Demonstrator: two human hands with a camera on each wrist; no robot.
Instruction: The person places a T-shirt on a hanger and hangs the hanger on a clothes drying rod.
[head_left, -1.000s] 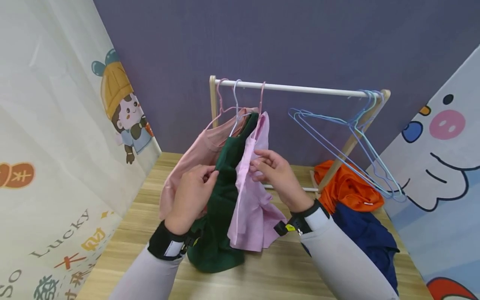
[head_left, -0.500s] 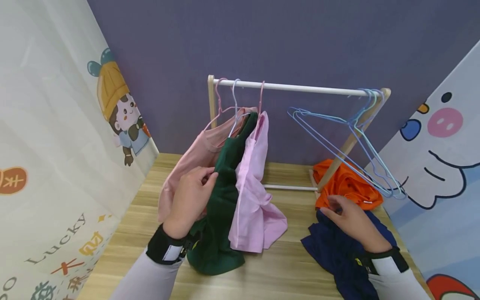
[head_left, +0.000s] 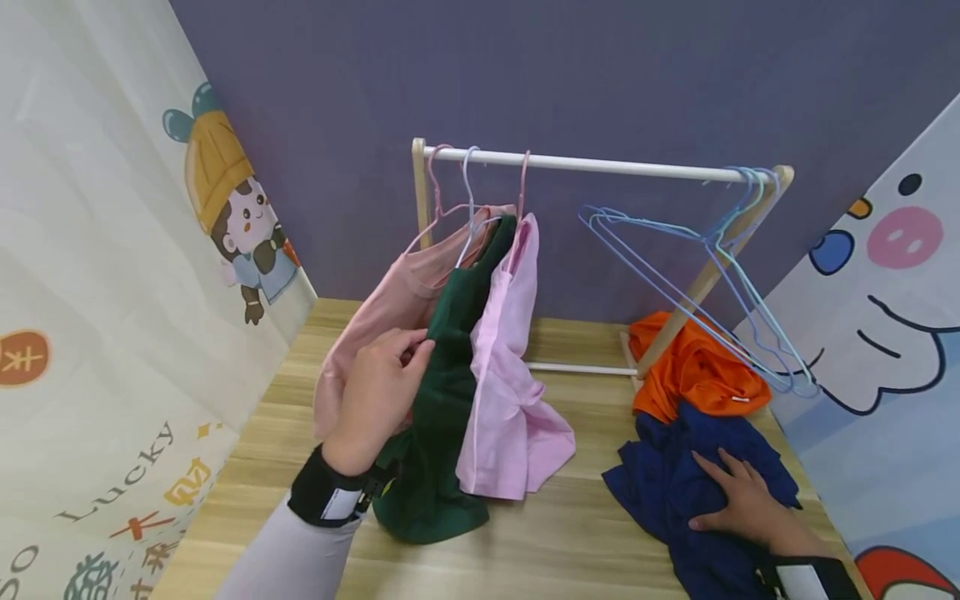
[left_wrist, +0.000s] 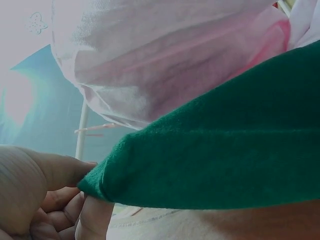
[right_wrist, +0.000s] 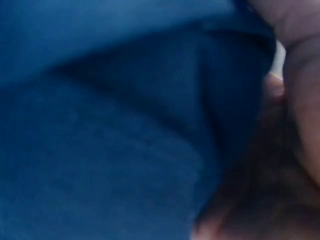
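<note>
Head view: your left hand point(head_left: 375, 400) pinches the edge of the green top point(head_left: 442, 400), which hangs on the rail point(head_left: 600, 165) between a pink top point(head_left: 382, 308) and a lilac top point(head_left: 510, 400). Your right hand point(head_left: 742, 500) lies on the navy garment point(head_left: 675, 492) on the table point(head_left: 570, 542), fingers apparently spread flat; the right wrist view is too blurred to confirm. An orange garment point(head_left: 693, 367) lies just behind it.

Garments on the rail point(head_left: 600, 165): three, one salmon point(head_left: 382, 308), one green point(head_left: 442, 392), one lilac point(head_left: 510, 392). Loose garments on the tabletop point(head_left: 570, 533): two, one orange point(head_left: 693, 367), one navy point(head_left: 675, 492). Rack: one.
</note>
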